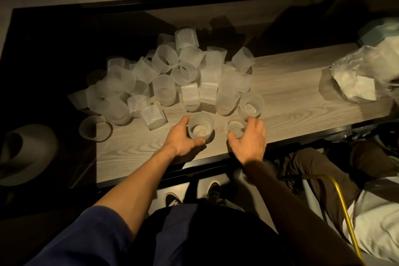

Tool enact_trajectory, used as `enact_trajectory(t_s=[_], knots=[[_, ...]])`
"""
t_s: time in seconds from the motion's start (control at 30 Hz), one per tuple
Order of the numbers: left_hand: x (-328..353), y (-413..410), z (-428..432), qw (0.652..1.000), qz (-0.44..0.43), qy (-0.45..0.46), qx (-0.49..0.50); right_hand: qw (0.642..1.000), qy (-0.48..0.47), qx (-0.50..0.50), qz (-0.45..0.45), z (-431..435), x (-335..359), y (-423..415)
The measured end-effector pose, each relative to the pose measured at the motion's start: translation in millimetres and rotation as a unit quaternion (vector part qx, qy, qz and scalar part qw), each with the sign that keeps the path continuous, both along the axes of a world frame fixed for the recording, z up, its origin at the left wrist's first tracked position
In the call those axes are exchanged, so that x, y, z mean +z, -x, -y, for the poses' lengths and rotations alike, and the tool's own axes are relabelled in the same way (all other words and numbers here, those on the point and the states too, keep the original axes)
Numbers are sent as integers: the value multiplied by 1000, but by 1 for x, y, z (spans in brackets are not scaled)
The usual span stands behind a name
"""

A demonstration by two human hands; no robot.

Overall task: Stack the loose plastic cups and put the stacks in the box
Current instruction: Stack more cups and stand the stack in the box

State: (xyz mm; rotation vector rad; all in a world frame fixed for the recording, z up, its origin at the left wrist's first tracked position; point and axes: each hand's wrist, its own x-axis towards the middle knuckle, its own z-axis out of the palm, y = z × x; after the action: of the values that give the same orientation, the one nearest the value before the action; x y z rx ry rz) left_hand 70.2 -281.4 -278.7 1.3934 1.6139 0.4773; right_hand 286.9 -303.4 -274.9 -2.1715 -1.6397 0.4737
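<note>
A heap of several frosted, ribbed plastic cups (172, 77) lies on the wooden table, some upright, some tipped over. My left hand (181, 138) is wrapped around an upright cup (200, 128) near the table's front edge. My right hand (250, 138) curls its fingers around a smaller-looking upright cup (235, 128) just to the right. Another upright cup (251, 104) stands just beyond my right hand. One cup (95, 128) stands apart at the left. No box is clearly in view.
The wooden table (291, 93) has a dark front edge. A crumpled clear plastic bag (362, 75) sits at the right end. A pale hat (26, 153) lies at the left. Another person's legs (323, 170) are at the right, my shoes (194, 194) below.
</note>
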Motion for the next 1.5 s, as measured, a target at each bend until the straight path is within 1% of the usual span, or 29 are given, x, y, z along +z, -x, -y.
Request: enact_trajectory(t_s=[0.07, 0.13, 0.3, 0.47, 0.53, 0.67, 0.73, 0.8, 0.93, 1.03, 1.17, 1.23, 1.3, 1.37, 1.43, 1.5], knots=[[0, 0, 0, 1000, -2, 2, 1, 998, 45, -25, 24, 0, -4, -6], [1, -1, -1, 1000, -4, 3, -1, 996, 83, -20, 32, 0, -9, -10], [1, -1, 0, 1000, -4, 6, -2, 995, 96, 4, 6, -5, -17, -13], [2, -2, -1, 1000, -5, 4, -6, 999, 46, -9, -9, -1, -13, -9], [2, -1, -1, 1000, -5, 4, -8, 999, 18, 4, -37, 1, -7, -4], [1, -2, 0, 1000, -1, 0, -4, 992, -72, 9, -102, 1, 15, 13], [0, -2, 1, 1000, 4, 0, -2, 986, -87, 10, -143, -3, 26, 21], [0, -2, 1, 1000, 6, -1, -1, 981, -80, 44, -169, -6, 33, 28], [-1, -2, 2, 1000, 14, 1, -3, 970, -75, 163, -164, -6, 28, 40], [-2, -2, 1, 1000, 17, -5, -3, 959, -58, 231, -155, -7, 18, 43], [-4, -2, 0, 1000, 15, -12, -4, 956, -59, 247, -145, -8, 14, 44], [-5, -3, -1, 1000, 18, -4, 1, 962, -62, 247, -101, -9, 14, 43], [-6, -3, -3, 1000, 22, 2, 5, 966, -20, 255, -25, -11, 14, 39], [-7, -3, -3, 1000, 24, -1, 7, 960, 65, 271, 10, -13, 15, 32], [-7, -4, -4, 1000, 21, 0, 5, 950, 127, 284, -17, -15, 15, 23], [-6, -5, -6, 1000, 21, 3, 3, 952, 136, 268, -61, -16, 15, 14]])
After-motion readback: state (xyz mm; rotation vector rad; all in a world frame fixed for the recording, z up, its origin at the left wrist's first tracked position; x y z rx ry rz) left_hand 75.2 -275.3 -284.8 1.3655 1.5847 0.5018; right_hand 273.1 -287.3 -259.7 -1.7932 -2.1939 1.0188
